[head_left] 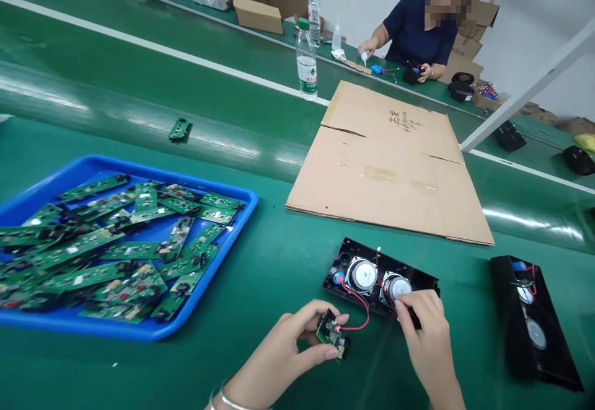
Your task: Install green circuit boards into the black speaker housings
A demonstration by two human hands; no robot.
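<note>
My left hand [297,342] grips a small green circuit board [331,332] between thumb and fingers. A red wire [365,320] runs from a white plug on this board to a blue round part [338,278] in an open black speaker housing [346,255]. Two round silver speakers [362,275] sit inside the housing. My right hand [425,326] is closed at the housing's near edge, fingertips together beside the right-hand speaker [398,287]. A second thin red wire [380,273] with a white end leads towards those fingertips; what they pinch is hidden.
A blue tray [246,211] of circuit boards stands left; one loose board [179,129] lies beyond it. Flattened cardboard [390,155] lies ahead, near a water bottle [307,69]. Another speaker housing [534,317] is at right. A co-worker [418,31] sits across, holding parts.
</note>
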